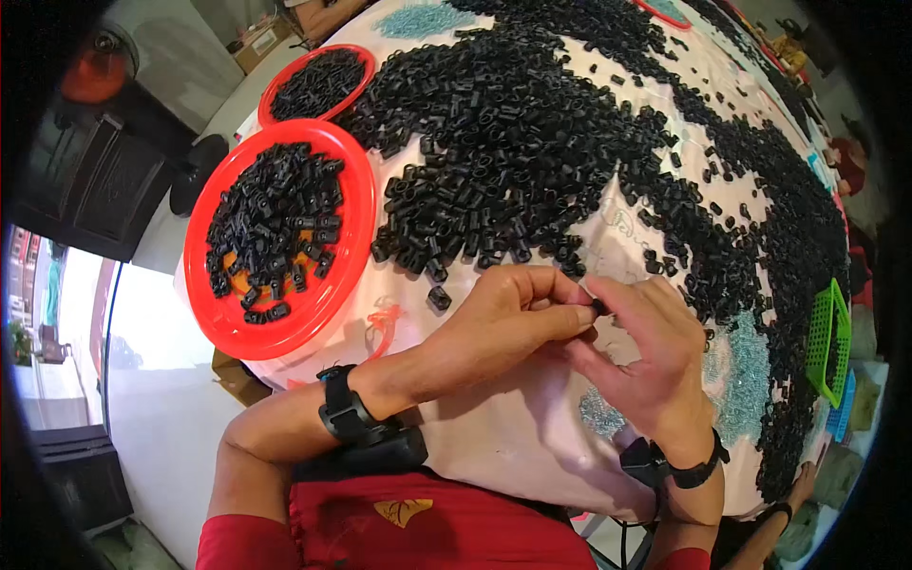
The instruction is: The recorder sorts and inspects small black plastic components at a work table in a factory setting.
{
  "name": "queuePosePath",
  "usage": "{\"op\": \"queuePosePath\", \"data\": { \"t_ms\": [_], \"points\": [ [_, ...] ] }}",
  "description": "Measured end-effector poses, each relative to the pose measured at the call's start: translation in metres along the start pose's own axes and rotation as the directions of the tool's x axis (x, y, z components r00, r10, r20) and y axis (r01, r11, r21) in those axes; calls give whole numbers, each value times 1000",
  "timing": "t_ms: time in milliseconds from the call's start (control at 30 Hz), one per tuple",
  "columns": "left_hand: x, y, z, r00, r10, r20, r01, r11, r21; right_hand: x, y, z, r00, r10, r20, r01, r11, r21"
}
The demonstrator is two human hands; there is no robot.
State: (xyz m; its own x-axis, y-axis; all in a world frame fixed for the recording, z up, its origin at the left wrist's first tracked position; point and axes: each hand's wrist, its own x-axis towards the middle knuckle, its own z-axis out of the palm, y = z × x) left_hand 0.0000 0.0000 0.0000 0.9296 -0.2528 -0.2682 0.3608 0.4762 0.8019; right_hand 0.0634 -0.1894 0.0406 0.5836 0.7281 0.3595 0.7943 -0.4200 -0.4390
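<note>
My left hand (pixel 527 302) and my right hand (pixel 654 337) meet above the near part of the table, fingertips almost touching. A small black plastic piece (pixel 598 307) shows between them, pinched by both hands; the fingers hide most of it. Just beyond my hands spreads a large heap of small black hollow plastic pieces (pixel 494 142). Left of my forearm, a red round tray (pixel 358 223) carries a mound of black pieces (pixel 271 209). Under and beside my right wrist lie small silvery metal parts (pixel 746 375), too fine to make out singly.
A second red tray (pixel 366 59) of black pieces stands behind the first. More silvery parts (pixel 423 19) lie at the far edge. A green basket (pixel 829 342) and a blue container (pixel 841 404) sit at the right edge. Other people's arms (pixel 323 17) show around the table.
</note>
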Motion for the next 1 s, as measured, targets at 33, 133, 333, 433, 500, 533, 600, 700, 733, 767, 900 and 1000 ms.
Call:
{"op": "queuePosePath", "data": {
  "t_ms": [33, 133, 333, 433, 500, 533, 600, 700, 733, 767, 900, 1000],
  "points": [
    [0, 0, -2, 1000, -4, 6, 4, 1000, 0, 1, -1, 4, 1000, 3, -2, -3, 1000, 7],
    [0, -1, 5, 1000, -6, -7, 6, 999, -43, 1, 3, 3, 999, -11, -30, 12, 1000, 24],
    [1, -2, 5, 999, 21, 31, -18, 996, -88, 2, 5, 1, 996, -17, -87, 23, 997, 69],
    [-1, -1, 10, 1000, 9, -1, -9, 991, -130, 3, 6, 0, 996, -35, -81, 40, 997, 60],
    [-2, 1, 11, 1000, -7, -28, 2, 983, -186, 4, 8, 1, 994, -50, -93, 55, 997, 51],
    [-2, 2, 8, 999, -36, -26, 30, 980, -197, 4, 9, 2, 993, -51, -103, 57, 997, 59],
    [-3, 3, 8, 998, -66, -21, 60, 976, -210, 4, 11, 3, 992, -50, -114, 58, 996, 65],
    [-7, 5, 12, 995, -78, 57, 87, 980, -180, 5, 11, 2, 994, -76, -79, 82, 994, 73],
    [-7, 3, 10, 996, -69, 56, 78, 983, -165, 6, 10, 2, 993, -90, -72, 95, 993, 64],
    [-8, 2, 9, 997, -61, 55, 68, 986, -151, 6, 9, 3, 992, -104, -66, 108, 993, 55],
    [-9, 3, 8, 996, -70, 63, 78, 989, -127, 4, 12, 5, 987, -149, -59, 152, 988, 42],
    [-10, 6, 10, 997, -60, 44, 66, 984, -165, 6, 10, 4, 985, -150, -82, 154, 987, 44]
  ]
}}
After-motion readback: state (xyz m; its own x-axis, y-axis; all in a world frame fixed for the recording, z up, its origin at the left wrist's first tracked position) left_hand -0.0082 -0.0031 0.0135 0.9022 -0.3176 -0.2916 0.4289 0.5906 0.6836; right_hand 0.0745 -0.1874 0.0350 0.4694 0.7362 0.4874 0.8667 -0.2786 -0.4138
